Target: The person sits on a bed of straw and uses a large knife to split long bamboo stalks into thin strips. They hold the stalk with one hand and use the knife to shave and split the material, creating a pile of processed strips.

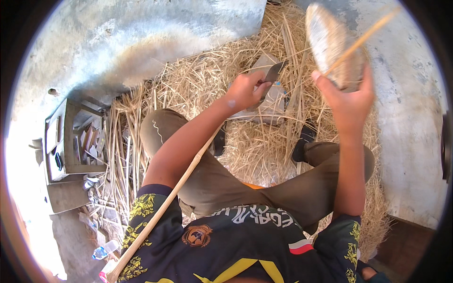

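Note:
My left hand [247, 92] is closed on a dark-bladed knife [277, 70], its tip pointing up and to the right. Beneath it lies a flat grey-brown block [269, 109] among the shavings. Raised at the right, my right hand [348, 96] grips a pale, rough, oblong block [326, 40], blurred by motion; wood or stone I cannot tell. A thin bamboo strip [365, 38] slants across that block near my right thumb. A long bamboo stick [174, 191] runs from the lower left over my left upper arm and goes out of sight beneath my left forearm.
Straw-like shavings [255, 146] cover the floor around my bent legs. Long split strips [122, 151] lie at the left, by a wooden frame [71, 137] with scraps inside. A plastic bottle [104, 250] is at the lower left. Concrete walls [410, 118] stand around.

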`<state>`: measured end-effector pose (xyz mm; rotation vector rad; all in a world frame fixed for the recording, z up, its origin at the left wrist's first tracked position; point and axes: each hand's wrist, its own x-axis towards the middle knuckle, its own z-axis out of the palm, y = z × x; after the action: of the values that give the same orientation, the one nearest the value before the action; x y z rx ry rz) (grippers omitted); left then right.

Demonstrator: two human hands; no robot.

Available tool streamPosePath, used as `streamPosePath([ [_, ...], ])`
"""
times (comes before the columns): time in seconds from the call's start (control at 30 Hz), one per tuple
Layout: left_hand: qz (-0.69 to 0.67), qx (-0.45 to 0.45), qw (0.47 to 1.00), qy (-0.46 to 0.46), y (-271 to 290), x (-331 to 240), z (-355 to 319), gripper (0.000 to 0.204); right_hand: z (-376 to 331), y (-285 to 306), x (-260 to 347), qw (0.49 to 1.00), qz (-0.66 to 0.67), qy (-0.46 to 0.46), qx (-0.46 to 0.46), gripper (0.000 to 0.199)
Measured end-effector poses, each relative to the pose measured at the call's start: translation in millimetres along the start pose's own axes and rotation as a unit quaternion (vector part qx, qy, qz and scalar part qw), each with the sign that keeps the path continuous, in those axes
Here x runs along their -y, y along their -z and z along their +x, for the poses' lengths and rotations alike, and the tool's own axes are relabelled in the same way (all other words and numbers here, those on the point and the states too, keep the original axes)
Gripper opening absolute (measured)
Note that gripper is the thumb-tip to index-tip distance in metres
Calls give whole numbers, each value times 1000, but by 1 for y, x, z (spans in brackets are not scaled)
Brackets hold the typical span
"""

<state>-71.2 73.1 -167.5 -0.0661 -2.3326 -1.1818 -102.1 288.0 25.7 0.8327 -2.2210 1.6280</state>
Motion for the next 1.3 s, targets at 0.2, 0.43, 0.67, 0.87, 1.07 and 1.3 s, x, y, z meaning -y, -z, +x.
streamPosePath([
  [0.2,13,43,999,16,5,-21,7,16,11,-4,35,990,51,122,-55,68],
  [0.43,101,111,989,17,-11,38,-24,15,-27,-23,-12,956,-228,-74,172,69],
  [0.67,268,183,929,175,23,5,-7,20,-18,19,-8,981,-10,-179,76,69],
  [0.87,265,243,919,160,6,3,8,18,-15,51,-13,974,16,-225,-8,65],
  [1.07,19,510,849,133,-2,0,47,32,-31,91,-18,952,73,-285,-87,51],
  [1.3,28,619,777,110,-14,-49,118,36,-34,136,-34,919,136,-325,-179,37],
])
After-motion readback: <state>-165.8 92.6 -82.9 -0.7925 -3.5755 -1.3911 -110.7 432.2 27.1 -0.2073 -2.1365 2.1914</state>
